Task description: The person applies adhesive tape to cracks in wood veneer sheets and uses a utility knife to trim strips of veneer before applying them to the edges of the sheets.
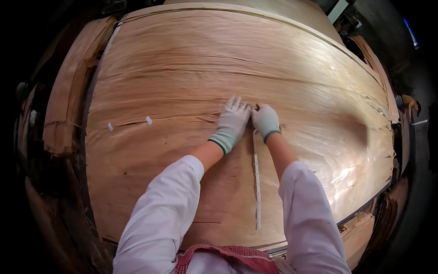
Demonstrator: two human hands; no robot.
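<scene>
A wide sheet of pale brown wood veneer (pixel 182 155) lies before me, with cracks and ripples running across it. My left hand (pixel 230 121), in a white glove with a green cuff, rests flat on it with fingers stretched forward, beside a split. Close to its right, my gloved right hand (pixel 266 120) is closed, its fingers bent down at the veneer. A long white tape strip (pixel 257 182) with small dark marks runs from under that hand toward me; its upper end is hidden there. A small dark spot shows at the right fingertips, too small to make out.
Two short white tape pieces (pixel 148 120) sit along a crack on the left. Stacked veneer offcuts (pixel 68 91) stand beyond the left edge, and more veneer pieces (pixel 358 235) lie at the lower right. Torn slits mark the sheet's right side. A person (pixel 408 102) is partly visible far right.
</scene>
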